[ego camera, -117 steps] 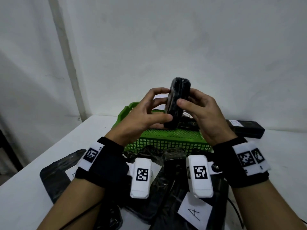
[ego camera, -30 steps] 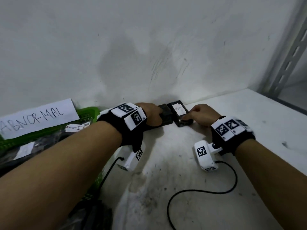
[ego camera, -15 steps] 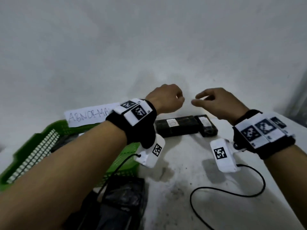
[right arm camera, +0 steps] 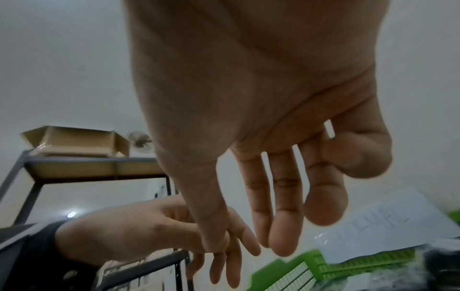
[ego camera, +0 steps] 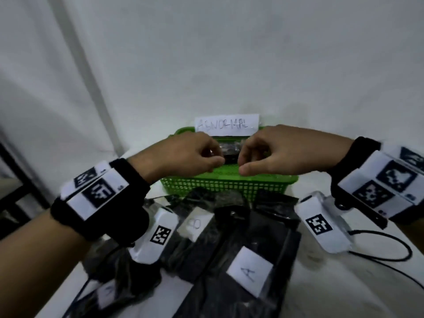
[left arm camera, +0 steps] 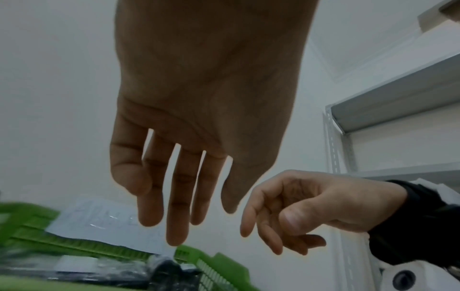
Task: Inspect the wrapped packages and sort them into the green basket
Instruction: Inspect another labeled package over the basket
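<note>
The green basket (ego camera: pixel 229 180) stands against the wall and holds black wrapped packages (ego camera: pixel 230 150). My left hand (ego camera: pixel 216 158) and right hand (ego camera: pixel 243 162) hover side by side over its front rim, fingers loosely curled, holding nothing. In the left wrist view the left hand (left arm camera: pixel 189 206) hangs with straight fingers above the basket (left arm camera: pixel 219 273). The right wrist view shows the right hand (right arm camera: pixel 273 216) empty too, over the basket (right arm camera: pixel 298 275). More black wrapped packages lie in front of the basket, one labelled A (ego camera: pixel 250 270), one labelled B (ego camera: pixel 195 224).
A paper sign reading ABNORMAL (ego camera: pixel 227 125) stands at the basket's back edge. A black cable (ego camera: pixel 378 255) loops over the white table to the right. Metal shelving (left arm camera: pixel 398 102) stands to the right; another shelf with a cardboard box (right arm camera: pixel 74 143) stands to the left.
Both hands came left, away from the black boxes by the wall, and now hover over the green basket. The view swung back to the basket and package pile.
</note>
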